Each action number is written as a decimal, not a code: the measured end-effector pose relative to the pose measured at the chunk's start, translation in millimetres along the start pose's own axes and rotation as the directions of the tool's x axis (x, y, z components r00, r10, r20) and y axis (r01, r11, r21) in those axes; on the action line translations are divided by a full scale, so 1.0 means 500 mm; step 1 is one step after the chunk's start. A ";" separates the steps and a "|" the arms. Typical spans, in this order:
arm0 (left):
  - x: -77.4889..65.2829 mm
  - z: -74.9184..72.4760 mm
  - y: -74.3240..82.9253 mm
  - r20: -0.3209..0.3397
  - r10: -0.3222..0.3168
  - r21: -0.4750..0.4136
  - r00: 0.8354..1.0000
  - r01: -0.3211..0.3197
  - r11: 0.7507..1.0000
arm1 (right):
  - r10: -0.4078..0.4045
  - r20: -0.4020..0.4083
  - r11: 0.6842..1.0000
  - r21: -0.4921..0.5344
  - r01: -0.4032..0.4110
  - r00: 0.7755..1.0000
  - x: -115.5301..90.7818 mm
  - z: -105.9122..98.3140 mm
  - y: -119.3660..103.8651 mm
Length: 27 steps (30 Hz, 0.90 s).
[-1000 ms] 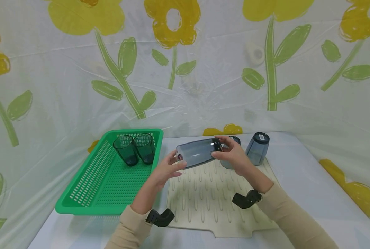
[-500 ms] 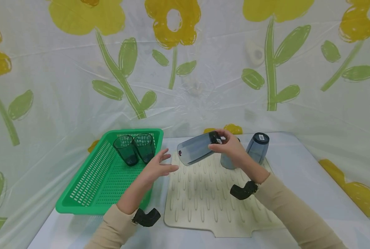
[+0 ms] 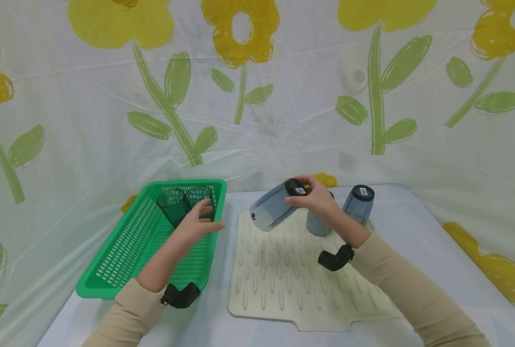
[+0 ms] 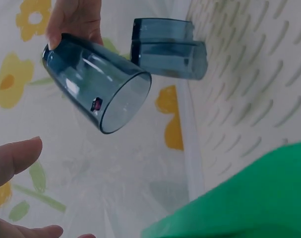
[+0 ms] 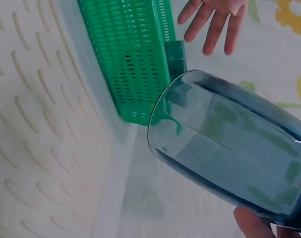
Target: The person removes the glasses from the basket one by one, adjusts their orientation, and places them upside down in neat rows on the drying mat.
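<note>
Table (image 3: pixel 417 241) fills the lower half of the head view, w/ a flower-print plastic sheet (image 3: pixel 110 96) behind it.

Green basket (image 3: pixel 110 284), lower left: two dark cups (image 3: pixel 175 205) stand upright at its far end, side by side. So two look sorted already, as I read it.

Drying mat (image 3: pixel 279 279), lower centre, just right of the basket: two more tumblers at its far edge, bottoms up. One (image 3: pixel 358 205) is in plain sight; the other (image 3: pixel 317 224) is mostly hidden behind the right hand, so hard to say exactly how it sits. Both prob. still to go.

Held tumbler (image 3: pixel 272 209), centre frame: in the air above the mat's far left corner, tilted, open mouth pointing down-left toward the basket, base up-right. Not yet in the basket, approx. mid-transfer.

Right hand (image 3: pixel 318 197) grasps that tumbler by its base end, fingers curled round it. Left hand (image 3: pixel 198 221) is over the basket's right rim, fingers spread and relaxed, holding nothing, clear of the glass.

Rough tally: two in, one in hand, two left on the mat.
</note>
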<state>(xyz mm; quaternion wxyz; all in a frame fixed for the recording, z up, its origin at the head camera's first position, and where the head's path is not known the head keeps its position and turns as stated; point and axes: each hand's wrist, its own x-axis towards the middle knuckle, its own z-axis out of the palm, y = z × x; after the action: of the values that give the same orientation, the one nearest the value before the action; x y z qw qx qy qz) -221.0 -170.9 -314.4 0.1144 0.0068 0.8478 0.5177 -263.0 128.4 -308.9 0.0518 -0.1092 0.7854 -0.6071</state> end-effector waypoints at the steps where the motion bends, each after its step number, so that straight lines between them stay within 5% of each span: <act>1: -0.001 -0.005 -0.001 -0.006 -0.011 0.012 1.000 0.011 1.000 | 0.003 0.001 1.000 -0.002 -0.003 1.000 0.002 0.000 -0.001; 27: 0.001 -0.073 -0.039 -0.033 -0.111 0.113 0.993 0.114 0.987 | -0.011 -0.010 0.973 -0.229 0.008 1.000 0.041 0.019 -0.011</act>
<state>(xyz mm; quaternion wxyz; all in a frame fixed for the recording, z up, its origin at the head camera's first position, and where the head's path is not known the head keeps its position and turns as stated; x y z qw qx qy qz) -226.9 -211.7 -315.8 0.1313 -0.0414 0.8768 0.4607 -280.4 113.3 -305.1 0.0317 -0.1150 0.8498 -0.5135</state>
